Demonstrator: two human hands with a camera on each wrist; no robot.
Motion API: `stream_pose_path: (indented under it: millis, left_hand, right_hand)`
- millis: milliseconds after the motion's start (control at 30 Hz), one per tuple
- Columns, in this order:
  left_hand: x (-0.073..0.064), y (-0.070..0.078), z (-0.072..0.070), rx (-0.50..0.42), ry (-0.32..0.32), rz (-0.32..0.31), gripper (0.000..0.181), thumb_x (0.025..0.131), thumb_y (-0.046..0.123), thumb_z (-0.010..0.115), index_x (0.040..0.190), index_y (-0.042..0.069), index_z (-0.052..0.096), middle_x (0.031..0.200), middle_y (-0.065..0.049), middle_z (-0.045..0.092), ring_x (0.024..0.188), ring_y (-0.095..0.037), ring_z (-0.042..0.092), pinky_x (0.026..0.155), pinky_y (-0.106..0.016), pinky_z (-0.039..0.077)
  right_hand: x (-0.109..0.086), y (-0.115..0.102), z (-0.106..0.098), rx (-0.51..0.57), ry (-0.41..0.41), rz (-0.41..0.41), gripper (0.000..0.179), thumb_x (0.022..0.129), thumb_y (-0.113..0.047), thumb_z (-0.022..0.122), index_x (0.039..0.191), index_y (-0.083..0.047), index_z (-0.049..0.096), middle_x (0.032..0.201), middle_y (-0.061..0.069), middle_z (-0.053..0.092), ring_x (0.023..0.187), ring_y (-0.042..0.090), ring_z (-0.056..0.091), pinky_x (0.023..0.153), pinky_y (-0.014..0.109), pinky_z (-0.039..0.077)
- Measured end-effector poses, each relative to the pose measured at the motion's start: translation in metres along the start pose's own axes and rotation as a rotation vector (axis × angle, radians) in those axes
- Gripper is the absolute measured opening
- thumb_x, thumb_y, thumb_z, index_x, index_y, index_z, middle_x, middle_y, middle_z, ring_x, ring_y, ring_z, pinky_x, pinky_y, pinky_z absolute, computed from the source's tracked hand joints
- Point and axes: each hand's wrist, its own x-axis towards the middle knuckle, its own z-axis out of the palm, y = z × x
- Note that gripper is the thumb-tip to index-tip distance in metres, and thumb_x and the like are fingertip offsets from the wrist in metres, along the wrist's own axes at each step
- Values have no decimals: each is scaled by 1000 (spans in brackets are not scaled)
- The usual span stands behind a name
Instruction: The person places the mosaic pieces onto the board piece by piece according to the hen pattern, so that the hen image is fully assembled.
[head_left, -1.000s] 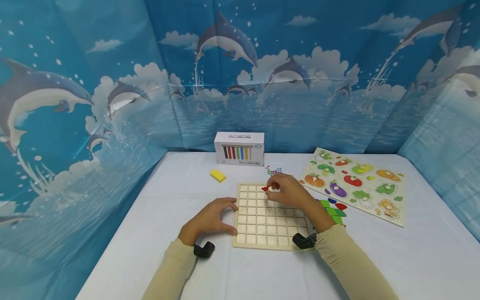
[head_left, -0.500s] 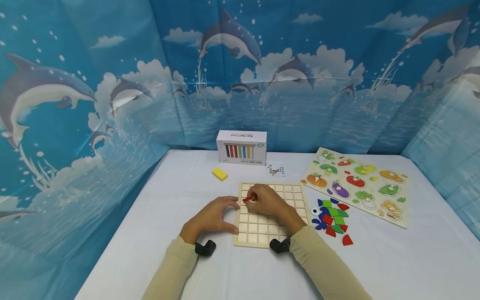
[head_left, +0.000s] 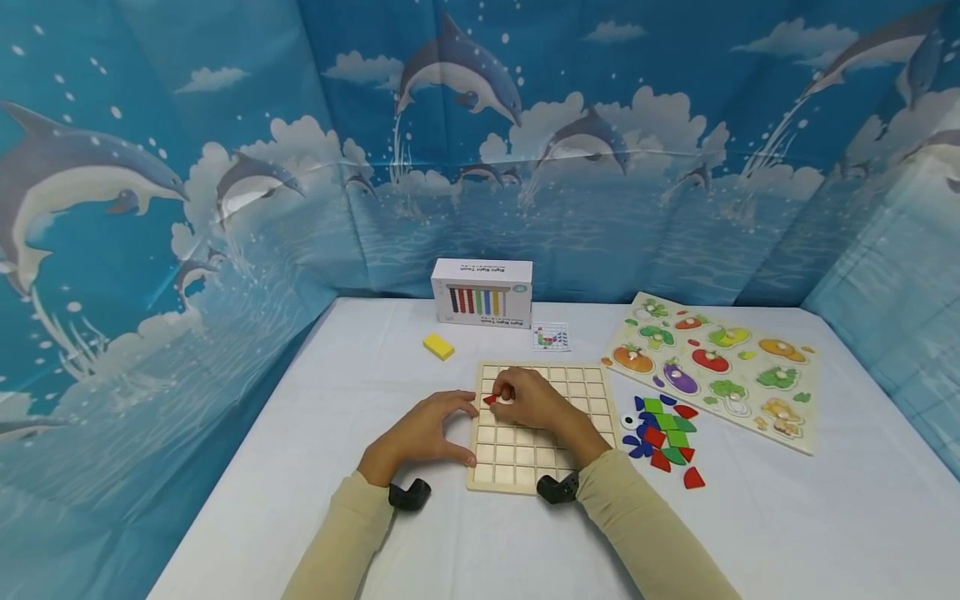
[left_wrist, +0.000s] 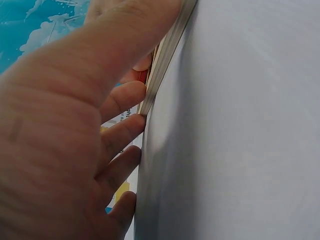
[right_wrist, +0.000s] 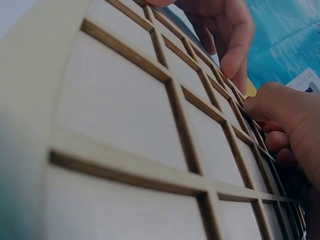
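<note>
The wooden grid board [head_left: 514, 457] lies flat on the white table, its square cells framed by raised strips. My right hand [head_left: 534, 402] pinches a small red tile [head_left: 490, 400] with a pointed side between thumb and fingertips, over a cell in the board's upper left. In the right wrist view the right hand [right_wrist: 297, 117] covers most of that tile. My left hand [head_left: 423, 429] rests along the board's left edge, thumb and fingers spread apart. Seen from the left wrist, the fingertips of the left hand [left_wrist: 55, 115] touch the board's side [left_wrist: 162, 65].
Several red, green and blue tiles [head_left: 666, 422] lie in a loose group right of the board. Beyond it are a pattern card [head_left: 551, 337], a white box [head_left: 482, 293] and a yellow block [head_left: 438, 347]. A vegetable puzzle board [head_left: 697, 400] lies at the right.
My right hand has carried the red tile leftward and a little nearer across the board, then stayed there over the last half second. The left hand keeps its place at the edge.
</note>
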Motion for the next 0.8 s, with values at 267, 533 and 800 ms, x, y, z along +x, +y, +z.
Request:
stream_pose_path:
  millis: [267, 533, 800]
  left_hand:
    - [0, -2, 1, 1, 7, 6, 70, 69, 57, 89, 124, 23, 63, 152, 1, 48, 144, -22, 36, 118, -44, 29]
    - [-1, -2, 2, -12, 1, -8, 71, 69, 58, 88, 125, 24, 63, 153, 3, 47, 144, -21, 35, 118, -44, 28]
    - [-1, -1, 2, -6, 3, -10, 72, 69, 58, 88, 126, 24, 62, 153, 4, 46, 144, -20, 35, 118, -44, 29]
  right_hand:
    - [-1, -1, 0, 15, 2, 15, 16, 84, -11, 81, 91, -9, 67, 79, 0, 58, 71, 12, 51, 62, 27, 46]
    - [-1, -3, -1, 17, -5, 36, 16, 82, -11, 79, 93, -9, 67, 80, 1, 58, 73, 13, 51, 63, 27, 46]
    - [0, 0, 1, 34, 3, 20, 17, 82, -11, 79, 94, -9, 67, 81, 1, 59, 73, 13, 51, 63, 28, 46]
